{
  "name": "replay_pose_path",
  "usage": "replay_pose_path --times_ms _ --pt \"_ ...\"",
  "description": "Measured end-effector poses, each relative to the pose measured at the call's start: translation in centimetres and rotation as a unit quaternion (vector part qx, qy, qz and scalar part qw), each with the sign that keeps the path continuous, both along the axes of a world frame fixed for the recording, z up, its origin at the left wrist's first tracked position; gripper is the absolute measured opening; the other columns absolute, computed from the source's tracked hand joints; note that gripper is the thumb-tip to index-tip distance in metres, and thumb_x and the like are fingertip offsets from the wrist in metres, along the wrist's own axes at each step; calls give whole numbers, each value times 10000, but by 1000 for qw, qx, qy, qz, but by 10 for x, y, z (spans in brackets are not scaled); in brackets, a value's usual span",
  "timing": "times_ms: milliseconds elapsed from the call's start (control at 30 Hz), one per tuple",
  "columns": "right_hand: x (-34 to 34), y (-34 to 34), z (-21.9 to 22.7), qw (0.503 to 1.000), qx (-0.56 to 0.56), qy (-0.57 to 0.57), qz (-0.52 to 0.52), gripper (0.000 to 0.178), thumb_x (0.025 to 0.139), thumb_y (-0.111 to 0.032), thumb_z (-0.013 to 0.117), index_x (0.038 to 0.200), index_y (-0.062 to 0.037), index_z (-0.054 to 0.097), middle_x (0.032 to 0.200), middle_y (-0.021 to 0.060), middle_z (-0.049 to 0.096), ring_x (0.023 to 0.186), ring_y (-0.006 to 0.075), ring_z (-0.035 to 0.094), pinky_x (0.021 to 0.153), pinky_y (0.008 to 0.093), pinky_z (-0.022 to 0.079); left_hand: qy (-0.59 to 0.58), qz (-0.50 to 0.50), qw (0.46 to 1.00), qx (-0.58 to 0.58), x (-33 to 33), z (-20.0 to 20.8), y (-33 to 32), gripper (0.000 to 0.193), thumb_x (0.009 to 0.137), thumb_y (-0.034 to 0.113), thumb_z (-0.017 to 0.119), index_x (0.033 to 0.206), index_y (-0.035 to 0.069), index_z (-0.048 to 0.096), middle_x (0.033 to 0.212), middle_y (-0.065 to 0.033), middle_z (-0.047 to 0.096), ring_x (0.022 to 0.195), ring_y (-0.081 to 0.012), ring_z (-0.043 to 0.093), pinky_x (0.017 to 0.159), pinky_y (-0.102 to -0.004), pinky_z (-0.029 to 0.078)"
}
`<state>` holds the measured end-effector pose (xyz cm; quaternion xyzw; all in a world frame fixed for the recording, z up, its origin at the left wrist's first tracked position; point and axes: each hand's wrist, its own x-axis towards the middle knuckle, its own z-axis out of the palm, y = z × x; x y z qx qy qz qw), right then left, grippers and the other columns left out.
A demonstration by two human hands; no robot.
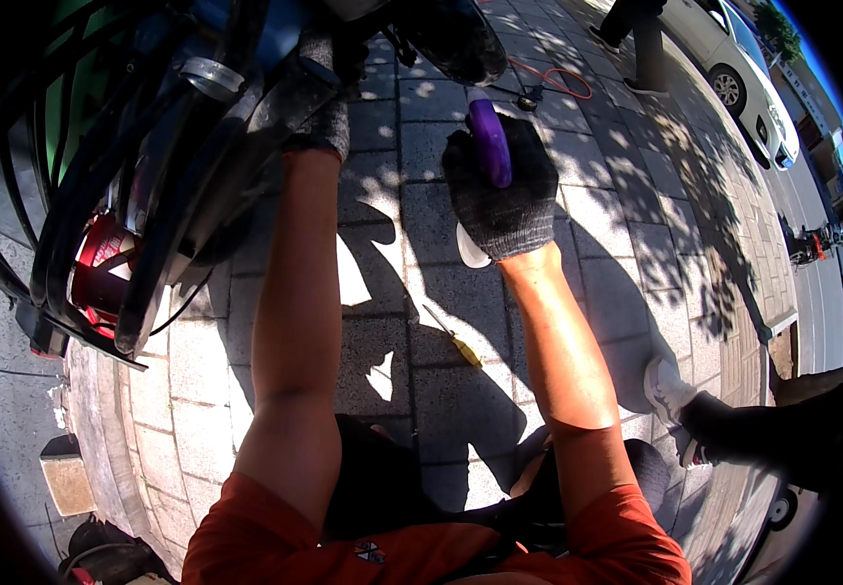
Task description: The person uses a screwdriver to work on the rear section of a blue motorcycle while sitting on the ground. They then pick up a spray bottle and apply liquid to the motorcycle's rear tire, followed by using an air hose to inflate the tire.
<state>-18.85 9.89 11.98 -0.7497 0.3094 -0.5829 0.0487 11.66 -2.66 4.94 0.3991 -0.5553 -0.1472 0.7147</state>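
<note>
My right hand (504, 200), in a dark knitted glove, is closed around the purple handle (490, 146) of a tool. A short pale piece of the tool shows at its far end, close to a dark rounded part (465, 49) of the vehicle; I cannot make out its tip. My left hand (322, 122), in a grey knitted glove, reaches in beside the vehicle's black parts, and its fingers are hidden there. On the paving between my arms lies a screwdriver (465, 349) with a yellow handle.
Black curved bars (41, 253) and a red can-like object (105, 263) are at the left. An orange-red cord (570, 83) lies ahead. Another person's shoe (668, 385) stands at the right, and another person's legs (648, 49) are farther off. A white car (733, 68) is beyond.
</note>
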Motion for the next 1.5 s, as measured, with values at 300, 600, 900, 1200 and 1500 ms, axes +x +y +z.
replay_pose_path --times_ms 300,600,900,1200,1500 --pt "-37 -36 -11 979 185 32 79 322 862 -238 771 1109 -52 683 956 135 707 873 274 699 775 372 559 4 -33 999 -20 12 -6 -13 442 1054 245 452 1436 25 491 1395 -195 584 1184 -310 621 976 -387 528" --pt "-219 -86 -70 885 346 232 -208 585 884 -604 638 1245 -144 659 1025 175 751 1030 367 711 879 458 537 -49 76 995 39 -46 51 42 563 955 281 652 1429 14 510 1423 -171 575 1253 -310 584 1043 -432 496" --pt "-397 -108 -153 839 407 130 -338 812 845 -580 718 1472 -113 498 1242 175 694 1172 349 657 989 427 501 -69 105 991 36 -130 101 67 734 851 357 821 1435 32 517 1462 -142 557 1321 -318 541 1103 -452 452" --pt "-489 -129 -200 819 413 29 -398 709 822 -533 744 1323 -48 616 1264 193 680 1184 370 639 994 453 490 63 193 979 27 -159 135 38 872 694 405 942 1375 4 574 1405 -165 613 1306 -308 573 1123 -413 440" --pt "-523 -166 -227 840 383 11 -384 763 966 -473 625 1573 -124 323 1444 199 572 1314 351 570 1069 424 448 84 237 967 52 -174 150 20 830 765 306 898 1429 -3 507 1452 -180 564 1363 -324 515 1159 -416 402"
